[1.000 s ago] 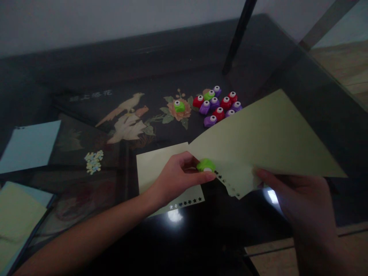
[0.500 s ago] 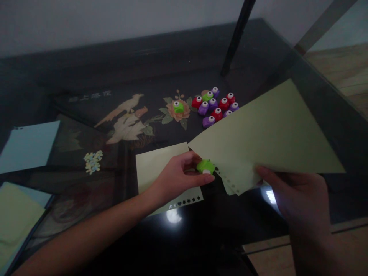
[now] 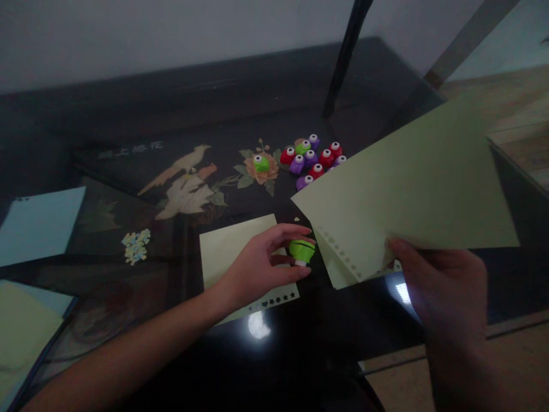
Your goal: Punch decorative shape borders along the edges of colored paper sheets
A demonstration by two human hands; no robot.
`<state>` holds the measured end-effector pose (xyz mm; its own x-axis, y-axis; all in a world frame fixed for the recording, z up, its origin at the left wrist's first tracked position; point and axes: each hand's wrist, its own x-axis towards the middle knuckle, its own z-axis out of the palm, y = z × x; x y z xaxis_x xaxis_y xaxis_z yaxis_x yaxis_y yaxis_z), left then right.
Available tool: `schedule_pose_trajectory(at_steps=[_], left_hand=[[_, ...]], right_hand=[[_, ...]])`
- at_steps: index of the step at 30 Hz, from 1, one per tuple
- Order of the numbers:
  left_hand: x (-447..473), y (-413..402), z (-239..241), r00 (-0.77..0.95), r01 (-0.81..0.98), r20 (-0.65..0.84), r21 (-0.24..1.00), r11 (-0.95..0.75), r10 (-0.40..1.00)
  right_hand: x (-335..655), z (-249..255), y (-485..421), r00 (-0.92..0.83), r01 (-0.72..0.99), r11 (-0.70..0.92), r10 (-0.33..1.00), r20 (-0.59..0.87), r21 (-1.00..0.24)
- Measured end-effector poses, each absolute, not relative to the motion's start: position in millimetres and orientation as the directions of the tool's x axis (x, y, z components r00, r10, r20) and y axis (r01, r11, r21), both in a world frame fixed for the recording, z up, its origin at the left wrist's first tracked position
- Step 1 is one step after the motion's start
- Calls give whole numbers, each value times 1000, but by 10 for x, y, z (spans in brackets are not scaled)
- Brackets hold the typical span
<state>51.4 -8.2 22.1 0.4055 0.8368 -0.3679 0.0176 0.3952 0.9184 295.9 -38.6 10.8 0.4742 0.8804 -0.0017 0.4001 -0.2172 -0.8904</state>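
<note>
My left hand (image 3: 268, 260) grips a green craft punch (image 3: 302, 252) between thumb and fingers, its white button facing down toward me. Beneath that hand lies a pale yellow sheet (image 3: 231, 249) with punched stars and a heart along its near edge. My right hand (image 3: 441, 280) pinches the near edge of another pale yellow sheet (image 3: 412, 183), raised and tilted, with a row of punched holes down its left side. The punch and this sheet are apart. Partly under the raised sheet is more yellow paper (image 3: 337, 273). A tiny cut-out (image 3: 297, 220) rests on the table between them.
Several red, purple and green punches (image 3: 311, 157) cluster behind the raised sheet, and one green punch (image 3: 261, 164) stands left of them. A pile of small paper cut-outs (image 3: 136, 246), a blue sheet (image 3: 47, 223) and yellow paper (image 3: 26, 337) lie leftward on the glass table (image 3: 171, 343).
The green punch has come off the raised sheet's edge, moving slightly left in my left hand. My right hand has lifted the sheet away to the right. A tiny cut-out now shows on the table.
</note>
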Motion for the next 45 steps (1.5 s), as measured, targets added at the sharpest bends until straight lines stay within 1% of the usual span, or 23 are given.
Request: schedule_pose_trajectory(at_steps=[3, 7, 10, 14, 22, 26, 28, 30, 31, 33, 36, 39, 45], left_hand=[[508, -86, 237, 416, 21, -344, 929, 370, 842], [511, -81, 273, 411, 28, -336, 934, 357, 847], [508, -73, 295, 405, 14, -349, 927, 376, 845], [485, -49, 300, 401, 38, -371, 920, 390, 837], [396, 43, 327, 381, 51, -366, 925, 376, 849], [352, 185, 293, 361, 43, -286, 956, 291, 887], [337, 331, 238, 338, 128, -240, 970, 208, 910], [329, 518, 159, 310, 301, -148, 952, 51, 939], [330, 617, 115, 306, 423, -87, 905, -54, 948], [347, 805, 31, 289, 633, 68, 734, -244, 955], [416, 1013, -53, 280, 693, 115, 663, -283, 953], [510, 1122, -84, 289, 705, 141, 637, -311, 947], [606, 1244, -164, 275, 702, 171, 636, -319, 946]], right_hand=[[2922, 156, -368, 483, 371, -200, 875, 4, -907], [2899, 181, -345, 511, 286, -175, 860, -5, -942], [2916, 144, -330, 545, 178, -161, 838, -39, -971], [2956, 91, -303, 559, 18, -83, 827, -59, -996], [3100, 120, -235, 601, -104, 10, 798, -55, -994], [3215, 152, -230, 639, -101, 32, 768, -40, -994], [3264, 164, -230, 654, -72, 37, 756, -19, -997], [3302, 158, -227, 657, -53, 33, 754, -10, -998], [3317, 146, -224, 655, -55, 26, 755, -17, -998], [3343, 107, -218, 650, -68, 16, 760, -32, -998], [3372, 41, -212, 629, -74, -34, 774, -73, -997], [3392, 8, -217, 611, -76, -101, 782, -126, -992], [3444, -23, -254, 578, 26, -191, 803, -141, -981]])
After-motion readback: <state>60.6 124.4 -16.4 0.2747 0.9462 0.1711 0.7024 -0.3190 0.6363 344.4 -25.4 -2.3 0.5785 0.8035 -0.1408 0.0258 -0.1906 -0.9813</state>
